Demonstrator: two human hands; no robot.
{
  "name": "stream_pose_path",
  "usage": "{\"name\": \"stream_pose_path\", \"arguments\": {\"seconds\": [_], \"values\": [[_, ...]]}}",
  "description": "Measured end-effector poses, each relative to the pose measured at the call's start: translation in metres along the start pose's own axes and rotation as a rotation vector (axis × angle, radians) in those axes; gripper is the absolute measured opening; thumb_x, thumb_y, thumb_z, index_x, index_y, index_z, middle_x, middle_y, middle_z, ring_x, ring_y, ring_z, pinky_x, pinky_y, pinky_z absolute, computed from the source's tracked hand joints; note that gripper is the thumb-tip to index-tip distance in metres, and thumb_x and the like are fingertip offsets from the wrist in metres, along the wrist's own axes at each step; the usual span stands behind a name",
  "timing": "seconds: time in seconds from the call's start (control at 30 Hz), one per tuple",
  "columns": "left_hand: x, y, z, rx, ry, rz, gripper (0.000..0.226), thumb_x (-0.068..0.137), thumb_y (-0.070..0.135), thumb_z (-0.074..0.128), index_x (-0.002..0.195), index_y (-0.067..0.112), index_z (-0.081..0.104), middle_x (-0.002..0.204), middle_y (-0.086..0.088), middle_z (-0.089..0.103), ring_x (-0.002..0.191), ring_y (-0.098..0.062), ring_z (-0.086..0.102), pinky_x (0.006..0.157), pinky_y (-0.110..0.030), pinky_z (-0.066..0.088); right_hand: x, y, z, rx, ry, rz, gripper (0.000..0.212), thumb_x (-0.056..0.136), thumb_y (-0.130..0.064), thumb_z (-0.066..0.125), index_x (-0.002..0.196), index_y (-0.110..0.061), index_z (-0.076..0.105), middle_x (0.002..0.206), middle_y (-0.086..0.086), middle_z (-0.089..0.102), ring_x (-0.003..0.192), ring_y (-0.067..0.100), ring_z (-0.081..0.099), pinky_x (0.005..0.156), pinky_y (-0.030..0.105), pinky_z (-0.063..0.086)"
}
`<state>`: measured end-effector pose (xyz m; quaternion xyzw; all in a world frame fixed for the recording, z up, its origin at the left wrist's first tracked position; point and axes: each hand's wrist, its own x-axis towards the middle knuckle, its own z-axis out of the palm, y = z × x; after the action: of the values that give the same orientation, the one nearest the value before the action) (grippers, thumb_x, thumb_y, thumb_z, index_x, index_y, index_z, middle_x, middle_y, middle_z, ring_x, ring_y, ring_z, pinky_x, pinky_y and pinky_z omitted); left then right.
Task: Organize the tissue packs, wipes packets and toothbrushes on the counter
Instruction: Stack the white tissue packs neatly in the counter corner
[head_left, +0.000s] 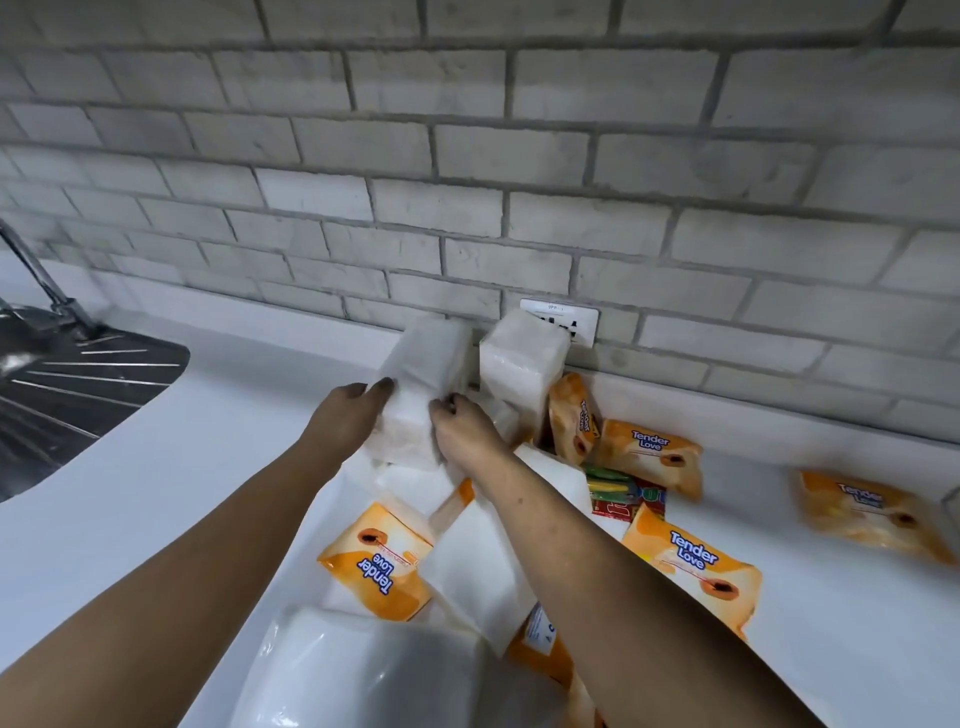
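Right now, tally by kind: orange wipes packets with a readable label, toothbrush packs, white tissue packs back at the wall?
Orange wipes packets, label readable: 5
Toothbrush packs: 1
White tissue packs at the wall: 2, one held by left hand and right hand
Total: 8
Another orange bit under the right forearm, uncounted.

tissue packs (522, 364) by wall | wipes packets (691, 558) right | toothbrushes (621, 491) probably between

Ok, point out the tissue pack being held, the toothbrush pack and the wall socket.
held tissue pack (418, 374): head view, its front face.
toothbrush pack (623, 493): head view, middle of wrapper.
wall socket (569, 319): head view, white faceplate.
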<state>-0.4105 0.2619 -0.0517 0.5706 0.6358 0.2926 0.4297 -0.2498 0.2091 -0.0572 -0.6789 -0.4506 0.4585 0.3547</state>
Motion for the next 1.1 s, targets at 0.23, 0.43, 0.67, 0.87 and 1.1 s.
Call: {"name": "stream_pose_path", "arguments": {"seconds": [0.23,0.43,0.67,0.87,1.1], "values": [[-0.011,0.007,0.0,-0.05,0.129,0.048,0.033,0.085,0.043,0.053,0.075,0.012,0.047,0.075,-0.008,0.045,0.07,-0.025,0.043,0.066,-0.039,0.036,-0.008,-0.012,0.003,0.208,-0.023,0.019,0.037,0.087,-0.034,0.045,0.118,-0.02,0.059,0.117,0.011,0.066,0.109,0.035,0.063,0.093,0.044,0.054],[-0.026,0.033,-0.017,-0.268,0.128,0.035,0.051,0.077,0.045,0.061,0.1,0.0,0.057,0.093,-0.009,0.053,0.082,-0.026,0.054,0.072,-0.043,0.051,-0.018,-0.03,-0.009,0.298,-0.002,-0.052,0.034,0.086,-0.033,0.046,0.117,-0.027,0.058,0.114,0.007,0.065,0.106,0.032,0.064,0.092,0.059,0.057],[-0.054,0.072,-0.011,-0.384,0.01,0.134,0.04,0.087,0.053,0.07,0.11,0.02,0.072,0.101,-0.002,0.073,0.096,-0.024,0.069,0.072,-0.035,0.055,-0.05,-0.045,-0.055,0.32,0.1,-0.239,0.027,0.08,-0.028,0.049,0.098,-0.013,0.061,0.087,0.017,0.062,0.078,0.026,0.059,0.068,0.04,0.043],[-0.083,0.108,0.031,-0.316,-0.173,0.241,0.072,0.077,0.063,0.078,0.135,0.023,0.064,0.112,0.004,0.077,0.098,-0.021,0.073,0.071,-0.032,0.055,-0.096,-0.036,-0.119,0.378,0.189,-0.317,0.021,0.086,-0.013,0.048,0.093,0.001,0.061,0.077,0.01,0.054,0.071,0.021,0.049,0.062,0.033,0.033],[-0.137,0.153,0.121,-0.268,-0.394,0.341,0.075,0.074,0.059,0.082,0.141,0.035,0.057,0.111,0.005,0.078,0.092,-0.017,0.077,0.065,-0.031,0.059,-0.156,0.006,-0.213,0.477,0.322,-0.197,0.033,0.075,-0.005,0.047,0.051,-0.025,0.054,0.049,-0.01,0.044,0.055,0.015,0.043,0.053,0.027,0.029]]}}
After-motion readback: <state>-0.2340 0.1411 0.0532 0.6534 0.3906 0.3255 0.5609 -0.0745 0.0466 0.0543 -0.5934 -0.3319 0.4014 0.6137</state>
